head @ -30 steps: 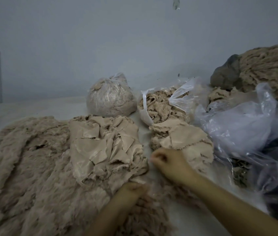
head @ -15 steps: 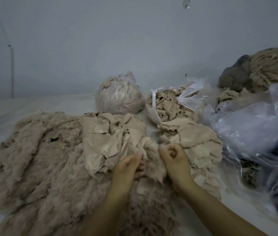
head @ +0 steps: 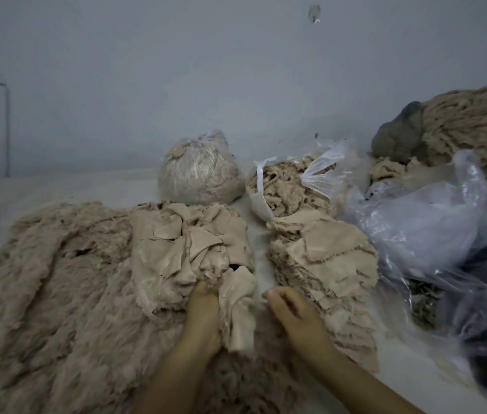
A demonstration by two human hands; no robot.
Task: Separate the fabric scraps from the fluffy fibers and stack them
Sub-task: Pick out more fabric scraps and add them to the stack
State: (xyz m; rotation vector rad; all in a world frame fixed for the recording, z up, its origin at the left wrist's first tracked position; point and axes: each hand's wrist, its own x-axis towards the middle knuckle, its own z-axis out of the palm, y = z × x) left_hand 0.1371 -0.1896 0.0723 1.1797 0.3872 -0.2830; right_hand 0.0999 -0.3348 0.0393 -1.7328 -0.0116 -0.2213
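A wide spread of fluffy fibers (head: 57, 288) covers the left of the white surface (head: 57, 189), with a loose heap of fabric scraps (head: 188, 249) lying on its right part and a stacked pile of scraps (head: 326, 264) just right of that. The 2 forearms reach in from the bottom edge. The left hand (head: 203, 315) grips 1 beige scrap (head: 237, 306) at the heap's near edge, while the right hand (head: 291, 312) hovers beside the stack, fingers curled, holding nothing visible.

No legible text, label, brand, number or sign appears anywhere in the head view; the fabric, the fibers, the plastic bags and the wall behind them carry no readable markings.
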